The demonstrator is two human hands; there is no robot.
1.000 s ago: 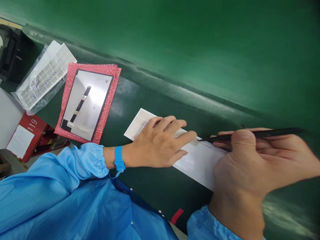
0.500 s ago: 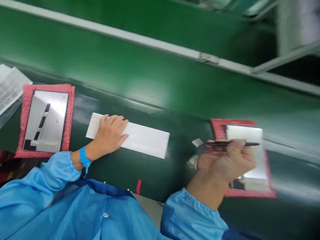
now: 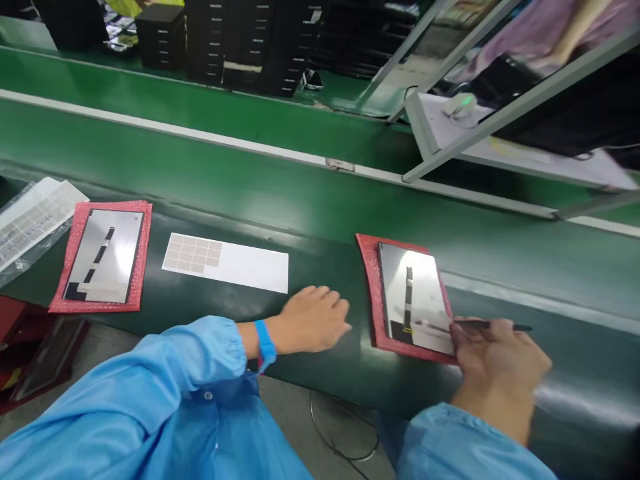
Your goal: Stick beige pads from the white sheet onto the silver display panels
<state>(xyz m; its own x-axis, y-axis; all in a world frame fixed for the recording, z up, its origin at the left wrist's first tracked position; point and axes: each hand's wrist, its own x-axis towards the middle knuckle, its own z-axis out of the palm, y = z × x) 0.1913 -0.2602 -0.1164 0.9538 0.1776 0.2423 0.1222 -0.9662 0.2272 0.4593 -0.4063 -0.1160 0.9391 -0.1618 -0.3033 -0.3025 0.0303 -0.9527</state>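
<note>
My right hand [image 3: 503, 360] is closed around slim black tweezers [image 3: 493, 325], whose blurred tip reaches over the lower part of a silvery display panel [image 3: 427, 293]. Whether a label is at that tip I cannot make out. The panel lies on a red bubble-wrap sleeve [image 3: 369, 293]. Palm down, my left hand [image 3: 315, 320] hovers left of this panel, its fingers loosely bent and slightly apart, with nothing visible in them. Behind it to the left lies a white sheet [image 3: 253, 265] with rows of small greyish labels [image 3: 193, 253] on its left half.
A second panel [image 3: 107, 257] rests on red bubble wrap at the left, beside more label sheets [image 3: 37, 217] in clear plastic. A white rail [image 3: 215, 137] runs along the green bench. Black stacked boxes [image 3: 250, 40] and a metal-framed shelf [image 3: 530, 153] stand beyond.
My left hand has left the label sheet and moved right toward the right-hand panel. The tweezers, earlier holding a small pale label, have moved over that panel. The view has shifted and tilted up.
</note>
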